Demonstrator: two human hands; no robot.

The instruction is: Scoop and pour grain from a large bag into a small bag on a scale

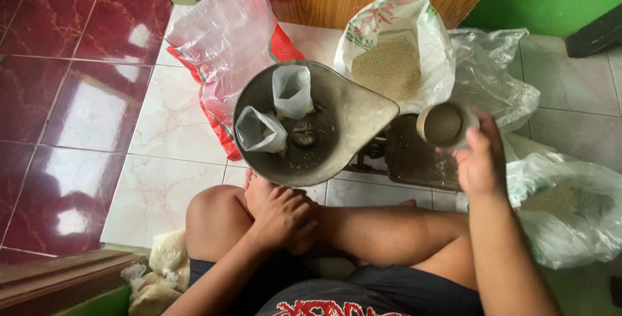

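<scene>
On the floor, a red-edged clear plastic sack lies left of an open white printed sack of pale grain, clear bags crumple at right, and two small clear pouches stand in the metal scale pan.

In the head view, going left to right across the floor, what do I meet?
Red-and-clear bag → scale pan → sack of grain → metal cup in the right hand → clear bag. The left hand rests on the foot, below the pan.
</scene>
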